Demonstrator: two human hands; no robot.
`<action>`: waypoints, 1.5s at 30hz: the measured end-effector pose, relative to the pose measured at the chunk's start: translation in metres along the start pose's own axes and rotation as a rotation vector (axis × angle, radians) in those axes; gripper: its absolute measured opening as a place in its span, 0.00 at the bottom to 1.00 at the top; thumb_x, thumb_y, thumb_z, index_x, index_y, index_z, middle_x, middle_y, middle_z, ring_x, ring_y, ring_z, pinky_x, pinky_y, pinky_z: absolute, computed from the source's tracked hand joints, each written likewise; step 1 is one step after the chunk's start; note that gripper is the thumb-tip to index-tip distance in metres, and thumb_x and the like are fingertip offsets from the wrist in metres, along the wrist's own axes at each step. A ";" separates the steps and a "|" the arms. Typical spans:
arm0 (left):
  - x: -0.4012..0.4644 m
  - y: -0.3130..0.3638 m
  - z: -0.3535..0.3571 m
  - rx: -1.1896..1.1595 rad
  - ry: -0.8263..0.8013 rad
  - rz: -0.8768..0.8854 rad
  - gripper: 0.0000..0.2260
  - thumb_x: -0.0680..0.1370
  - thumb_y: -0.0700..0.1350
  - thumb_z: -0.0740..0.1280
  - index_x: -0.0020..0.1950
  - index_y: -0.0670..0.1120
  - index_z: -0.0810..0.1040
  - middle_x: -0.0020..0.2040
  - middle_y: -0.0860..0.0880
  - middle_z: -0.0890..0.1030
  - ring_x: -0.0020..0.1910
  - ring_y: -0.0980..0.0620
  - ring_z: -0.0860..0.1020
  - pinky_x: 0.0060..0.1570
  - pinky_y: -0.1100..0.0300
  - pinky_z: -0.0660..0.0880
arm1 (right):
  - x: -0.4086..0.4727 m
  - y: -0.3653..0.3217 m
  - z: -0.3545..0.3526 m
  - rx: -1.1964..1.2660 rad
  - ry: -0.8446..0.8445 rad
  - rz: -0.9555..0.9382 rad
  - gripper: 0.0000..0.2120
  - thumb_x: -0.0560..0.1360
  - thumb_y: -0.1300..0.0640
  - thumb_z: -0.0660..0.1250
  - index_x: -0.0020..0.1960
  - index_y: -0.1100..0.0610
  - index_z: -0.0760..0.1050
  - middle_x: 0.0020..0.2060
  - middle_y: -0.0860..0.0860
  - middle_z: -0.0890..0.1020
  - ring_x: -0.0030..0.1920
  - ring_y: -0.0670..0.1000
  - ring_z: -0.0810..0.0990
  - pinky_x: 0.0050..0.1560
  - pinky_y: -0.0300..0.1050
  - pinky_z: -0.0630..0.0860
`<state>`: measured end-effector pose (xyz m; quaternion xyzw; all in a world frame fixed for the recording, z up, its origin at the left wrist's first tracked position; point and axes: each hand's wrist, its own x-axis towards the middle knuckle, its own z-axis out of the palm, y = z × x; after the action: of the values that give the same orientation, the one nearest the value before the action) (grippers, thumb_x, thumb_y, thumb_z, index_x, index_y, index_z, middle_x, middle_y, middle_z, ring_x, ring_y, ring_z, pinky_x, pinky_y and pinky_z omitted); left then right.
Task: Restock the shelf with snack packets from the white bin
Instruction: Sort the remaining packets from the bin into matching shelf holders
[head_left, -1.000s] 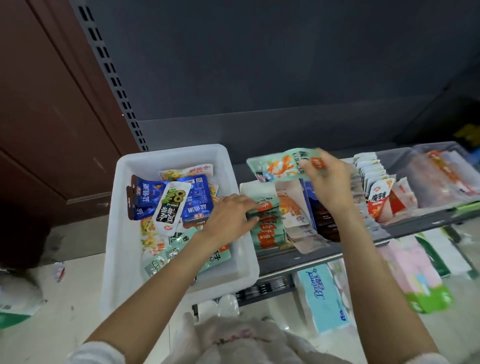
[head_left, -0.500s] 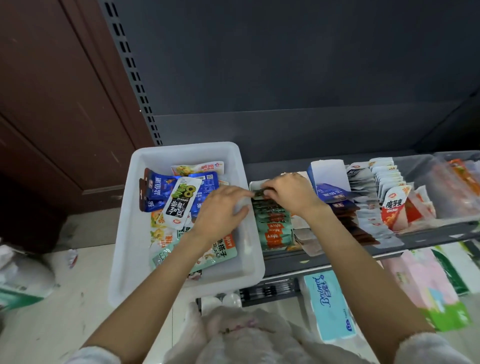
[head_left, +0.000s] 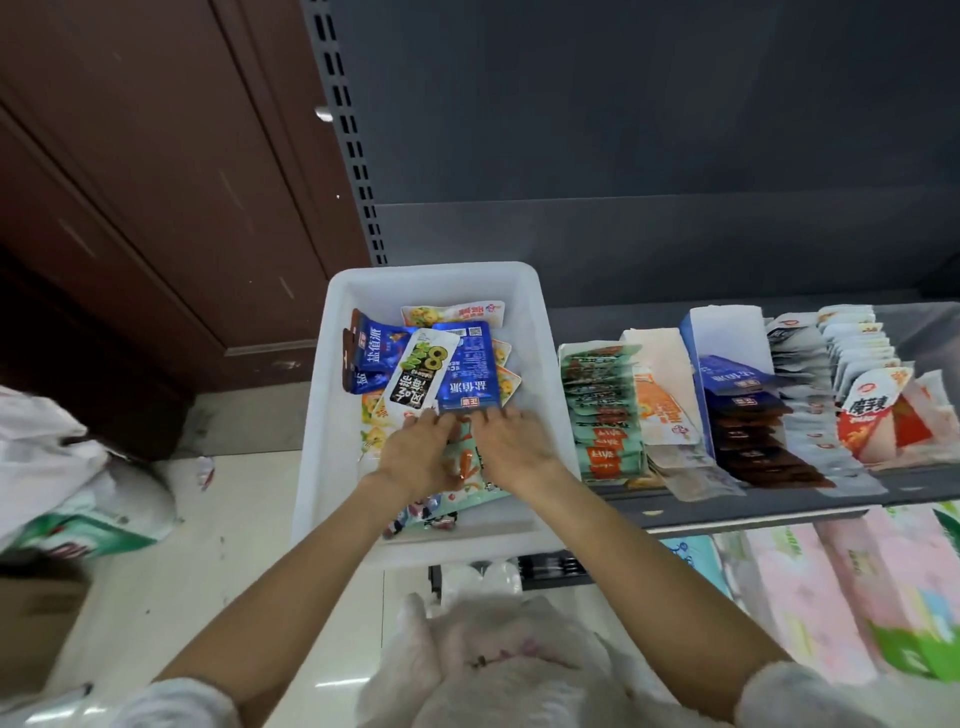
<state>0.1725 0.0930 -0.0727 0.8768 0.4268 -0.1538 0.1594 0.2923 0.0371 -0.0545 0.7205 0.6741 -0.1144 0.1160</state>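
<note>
Here, loose snack packets (head_left: 441, 374) heaped in white bin (head_left: 540, 332), frame centre. Both hands down among them: left hand (head_left: 415, 452) and right hand (head_left: 511, 447) lie side by side on a pale green packet (head_left: 467, 462); grip unclear. Shelf (head_left: 779, 506) rows stand at right. Risk: slick packets slide, spilling over the rim.

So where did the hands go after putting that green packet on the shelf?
The right hand came off the shelf, leaving the green packet in its row, and joined the left hand in the white bin, on a teal packet. The other shelf rows stayed put.
</note>
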 end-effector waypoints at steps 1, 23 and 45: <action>0.001 0.000 0.000 -0.005 -0.008 -0.003 0.36 0.67 0.54 0.74 0.70 0.50 0.61 0.63 0.47 0.70 0.61 0.46 0.71 0.56 0.53 0.73 | 0.002 -0.001 0.003 -0.008 -0.006 0.019 0.23 0.73 0.59 0.68 0.65 0.60 0.64 0.62 0.59 0.72 0.61 0.59 0.72 0.57 0.51 0.70; 0.022 0.098 -0.057 -0.555 0.639 0.248 0.15 0.76 0.49 0.67 0.62 0.50 0.74 0.59 0.52 0.78 0.59 0.50 0.73 0.58 0.54 0.69 | -0.113 0.134 -0.044 1.585 1.002 0.560 0.04 0.73 0.59 0.71 0.42 0.51 0.79 0.42 0.45 0.84 0.42 0.43 0.83 0.40 0.38 0.78; 0.027 0.093 -0.046 -0.497 0.541 0.435 0.11 0.77 0.44 0.65 0.58 0.48 0.80 0.55 0.50 0.82 0.54 0.50 0.77 0.56 0.53 0.73 | -0.022 0.150 -0.041 0.069 0.483 0.051 0.12 0.80 0.55 0.55 0.59 0.54 0.74 0.41 0.55 0.84 0.45 0.57 0.82 0.63 0.51 0.66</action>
<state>0.2688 0.0759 -0.0282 0.8900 0.2824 0.2267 0.2770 0.4409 0.0195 -0.0068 0.7472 0.6595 0.0413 -0.0706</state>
